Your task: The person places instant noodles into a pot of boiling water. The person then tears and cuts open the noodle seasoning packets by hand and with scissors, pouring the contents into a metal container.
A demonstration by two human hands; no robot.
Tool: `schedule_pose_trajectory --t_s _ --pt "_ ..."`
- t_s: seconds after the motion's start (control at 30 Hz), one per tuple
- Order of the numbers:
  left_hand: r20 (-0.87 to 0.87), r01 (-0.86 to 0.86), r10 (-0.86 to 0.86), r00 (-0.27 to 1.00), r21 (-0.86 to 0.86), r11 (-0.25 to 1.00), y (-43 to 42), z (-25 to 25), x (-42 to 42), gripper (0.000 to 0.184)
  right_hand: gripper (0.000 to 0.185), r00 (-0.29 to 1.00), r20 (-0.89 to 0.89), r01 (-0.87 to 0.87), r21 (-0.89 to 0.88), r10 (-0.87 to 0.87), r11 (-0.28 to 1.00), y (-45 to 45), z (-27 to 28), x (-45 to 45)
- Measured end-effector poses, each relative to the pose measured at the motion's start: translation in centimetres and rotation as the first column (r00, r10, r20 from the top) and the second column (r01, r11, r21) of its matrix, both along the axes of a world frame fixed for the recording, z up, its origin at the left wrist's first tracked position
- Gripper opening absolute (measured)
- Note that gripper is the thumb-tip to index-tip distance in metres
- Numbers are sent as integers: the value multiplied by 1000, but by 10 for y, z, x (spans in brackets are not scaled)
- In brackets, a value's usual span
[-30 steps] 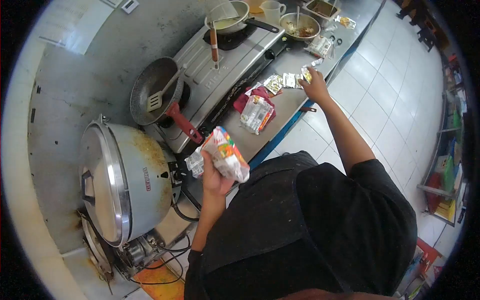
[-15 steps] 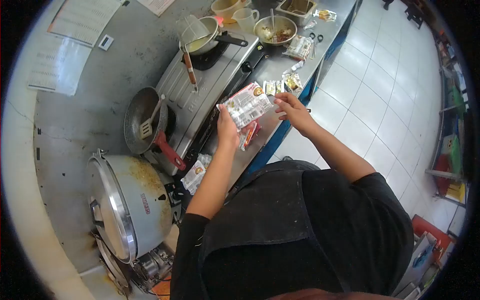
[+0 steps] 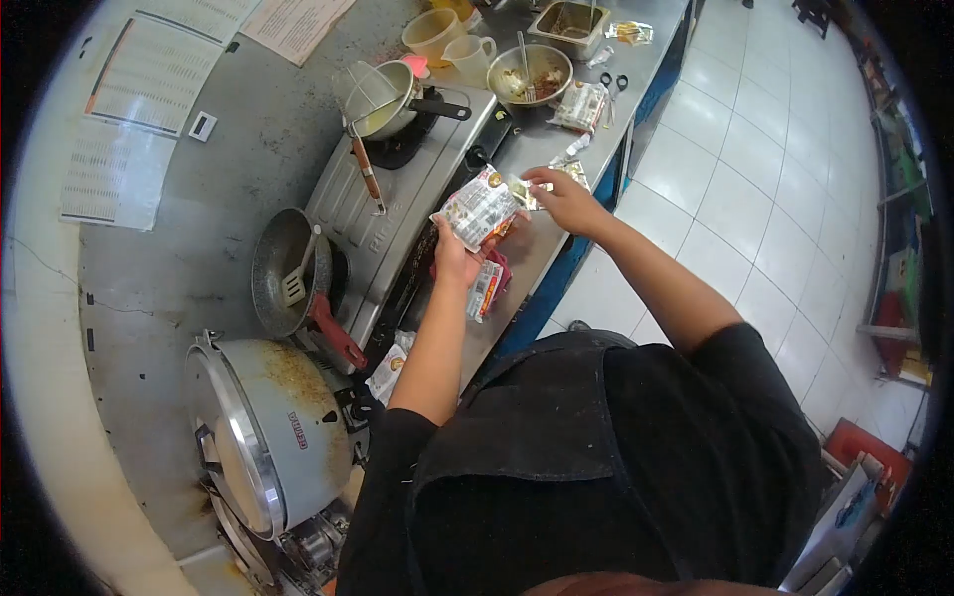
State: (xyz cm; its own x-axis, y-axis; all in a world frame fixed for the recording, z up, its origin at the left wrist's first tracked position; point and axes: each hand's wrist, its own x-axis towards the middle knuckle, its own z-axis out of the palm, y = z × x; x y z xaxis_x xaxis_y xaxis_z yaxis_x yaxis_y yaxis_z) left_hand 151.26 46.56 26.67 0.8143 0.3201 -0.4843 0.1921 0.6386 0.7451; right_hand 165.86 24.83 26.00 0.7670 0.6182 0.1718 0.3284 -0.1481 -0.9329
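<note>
"Where was the printed packet (image 3: 479, 209)?"

"Above the counter (image 3: 529, 270), clasped in the left hand (image 3: 454, 260)'s fingers."

"And the right hand (image 3: 573, 206)?"

"Near its edge, fingers bent; I couldn't tell if they pinched anything."

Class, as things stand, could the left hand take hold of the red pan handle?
Probably not straight away: the left hand is holding a packet. The red pan handle looks uncovered, though, so an emptied hand could likely reach it.

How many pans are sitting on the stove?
2 on the stove: the gray pan with a red handle, nearer the rice cooker, and the white pan with a black handle at the far end.
</note>
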Motion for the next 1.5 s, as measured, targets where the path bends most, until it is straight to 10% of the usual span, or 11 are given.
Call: schedule_pose_trajectory --t_s 0.17,0.4,0.53,0.63,0.77,0.97,1.1,1.23,1.33,1.43,1.5 --pt "22 -60 61 998 -18 998 -4 -17 4 74 42 984 149 -17 -472 99 882 33 -45 -1" --pt "14 -209 214 977 -154 966 1 -5 -34 74 40 955 276 196 -301 -111 933 10 -16 25" --pt "37 -183 200 979 -266 946 -21 19 -68 65 56 676 623 669 -296 -393 682 -3 -1 108" --pt "-53 -262 257 965 -218 940 -37 36 -85 65 65 622 746 706 -402 -239 583 0 -26 145" --pt "-39 -279 279 960 -248 928 -31 34 -109 66 64 884 452 436 -702 -120 564 10 -25 174" --pt "2 -295 319 948 -374 879 -20 12 -127 61 50 800 591 457 -486 -104 745 -16 -51 202" --pt "-57 -413 412 909 -255 874 -9 -31 -126 35 44 697 642 537 -171 -320 826 -38 -76 204" --pt "-68 -422 432 899 129 898 -21 0 -122 48 40 735 470 555 -2 -489 832 -52 -32 148" --pt "-17 -225 425 905 830 511 -21 -10 -139 88 37 885 86 443 138 -457 886 -57 -14 89" --pt "-77 76 356 931 997 18 -27 6 -145 90 38 911 -403 248 372 -86 894 -47 0 36" --pt "-114 156 335 935 983 -99 -32 10 -146 88 36 730 -676 261 407 97 875 -29 18 -4"
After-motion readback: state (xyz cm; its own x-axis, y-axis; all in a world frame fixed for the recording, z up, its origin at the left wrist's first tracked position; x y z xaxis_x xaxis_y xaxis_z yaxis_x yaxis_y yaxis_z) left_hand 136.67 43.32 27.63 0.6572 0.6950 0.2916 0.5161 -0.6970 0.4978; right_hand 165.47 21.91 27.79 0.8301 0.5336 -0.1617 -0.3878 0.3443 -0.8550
